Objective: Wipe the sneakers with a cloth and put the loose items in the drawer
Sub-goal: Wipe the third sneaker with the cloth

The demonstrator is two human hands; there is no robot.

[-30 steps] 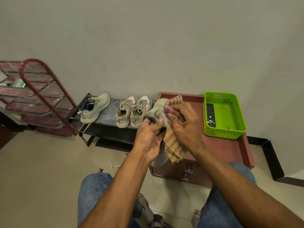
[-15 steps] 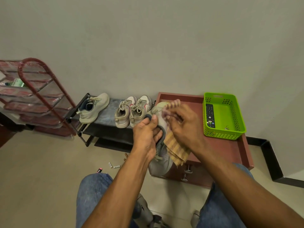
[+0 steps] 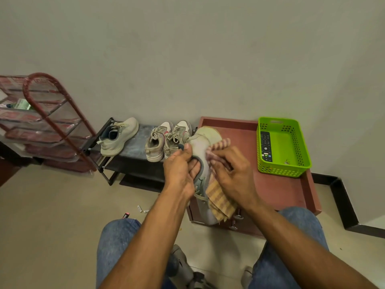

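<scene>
My left hand (image 3: 181, 167) grips a pale grey sneaker (image 3: 203, 147) at its collar, fingers inside the opening, and holds it in the air, toe pointing down. My right hand (image 3: 231, 174) grips a tan-and-pink striped cloth (image 3: 219, 200) and presses it against the shoe's side. Its mate (image 3: 118, 136) and a beige pair (image 3: 166, 140) stand on the low black shoe rack (image 3: 133, 163). Small loose items (image 3: 140, 209) and a red-tipped one (image 3: 125, 215) lie on the floor. The maroon drawer cabinet (image 3: 287, 190) sits behind the shoe, its drawer knobs (image 3: 233, 226) showing.
A green plastic basket (image 3: 302, 163) on the cabinet top holds a black remote (image 3: 265, 146). A red wire rack (image 3: 43, 122) stands at the left. My knees in jeans frame another shoe (image 3: 183, 268) on the floor below.
The sneaker has swung round in my left hand, so more of its pale side faces me. My right hand has slid the cloth down along that side.
</scene>
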